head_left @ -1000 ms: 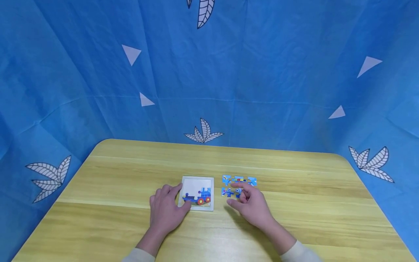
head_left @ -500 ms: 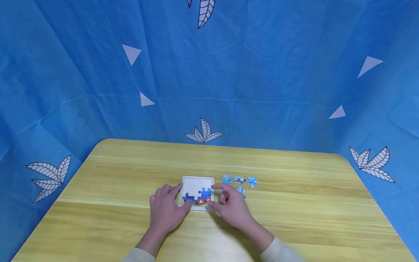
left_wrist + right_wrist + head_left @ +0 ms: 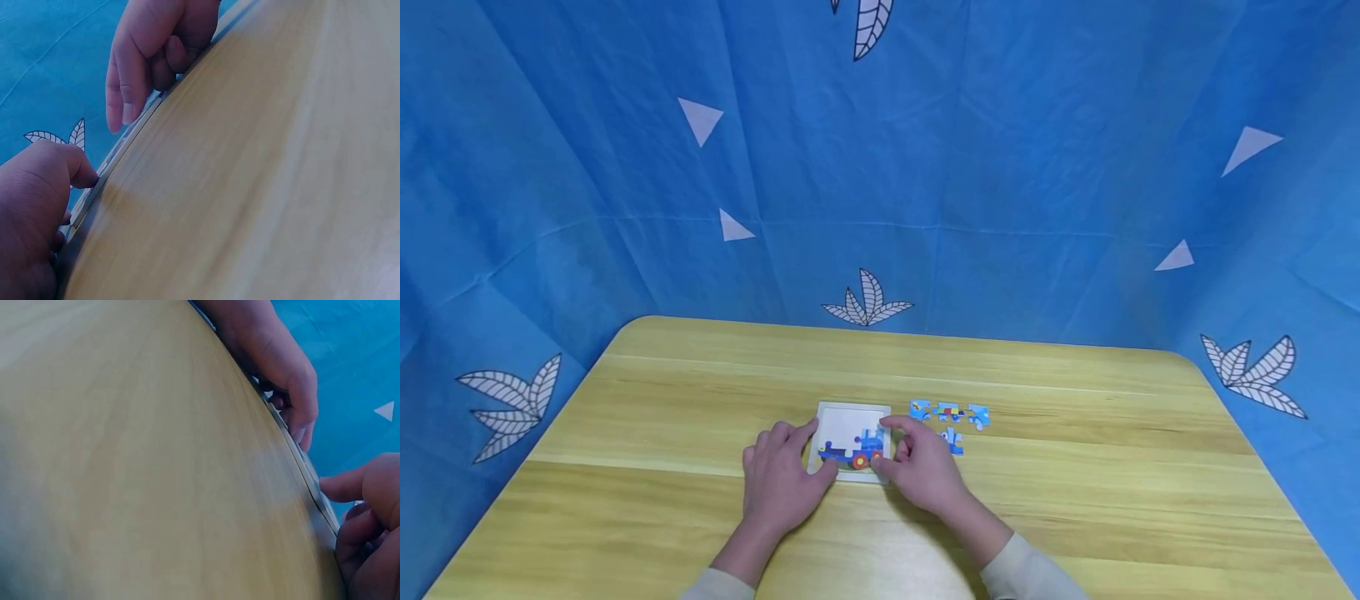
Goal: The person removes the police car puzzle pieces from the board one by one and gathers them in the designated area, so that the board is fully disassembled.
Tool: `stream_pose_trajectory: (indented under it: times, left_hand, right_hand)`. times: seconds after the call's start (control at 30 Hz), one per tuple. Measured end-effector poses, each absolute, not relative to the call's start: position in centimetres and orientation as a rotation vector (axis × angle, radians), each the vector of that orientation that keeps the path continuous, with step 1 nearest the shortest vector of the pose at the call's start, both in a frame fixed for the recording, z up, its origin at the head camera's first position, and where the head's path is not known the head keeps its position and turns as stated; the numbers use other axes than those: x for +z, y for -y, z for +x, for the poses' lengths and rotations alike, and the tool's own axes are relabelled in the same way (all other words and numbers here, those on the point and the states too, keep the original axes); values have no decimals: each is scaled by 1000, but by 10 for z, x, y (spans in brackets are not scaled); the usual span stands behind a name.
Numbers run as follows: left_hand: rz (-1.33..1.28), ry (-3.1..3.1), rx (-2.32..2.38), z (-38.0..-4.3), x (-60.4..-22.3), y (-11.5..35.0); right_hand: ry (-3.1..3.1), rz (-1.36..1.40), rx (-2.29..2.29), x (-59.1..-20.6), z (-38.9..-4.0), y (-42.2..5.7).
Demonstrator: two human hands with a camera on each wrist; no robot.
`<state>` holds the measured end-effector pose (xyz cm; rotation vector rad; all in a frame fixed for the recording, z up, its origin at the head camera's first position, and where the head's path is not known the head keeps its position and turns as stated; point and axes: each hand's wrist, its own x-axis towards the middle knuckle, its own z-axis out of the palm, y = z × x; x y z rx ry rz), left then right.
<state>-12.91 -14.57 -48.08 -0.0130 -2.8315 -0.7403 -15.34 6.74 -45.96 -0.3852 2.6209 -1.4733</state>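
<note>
A small square puzzle tray (image 3: 850, 479) with a pale rim lies on the table in the head view. Its lower part shows a blue train picture (image 3: 868, 447) with red wheels; the upper part is bare white. My left hand (image 3: 785, 479) grips the tray at its left side, fingers along the left rim and thumb over the lower edge. My right hand (image 3: 922, 467) is at the right side, index fingertip near the upper right rim and thumb tip over a wheel. Between these two fingertips no loose piece shows. Its other fingers are curled under the palm.
Several loose blue puzzle pieces (image 3: 950, 412) lie right of the tray, some partly hidden behind my right hand. The wooden table (image 3: 1075, 467) has rounded far corners. A blue curtain (image 3: 1037, 167) with white leaf and triangle prints hangs behind it.
My right hand has moved left from the loose pieces to the tray's right side, then slightly further onto it. My left hand has stayed on the tray.
</note>
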Motion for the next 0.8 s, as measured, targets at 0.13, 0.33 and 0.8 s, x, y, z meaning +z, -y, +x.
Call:
stream_pose_trajectory:
  times: [0.13,0.33,0.8]
  left_hand:
    - [-15,2830,-743,-129,-481,146]
    - [1,2846,-750,-128,-481,146]
    - [3,2833,-753,-129,-484,146]
  right_hand:
    - [-2621,-378,-1427,-460,-154,-67]
    - [-2615,-368,-1381,-459,-156,-66]
    - [-2591,-354,-1297,-455,-157,-67]
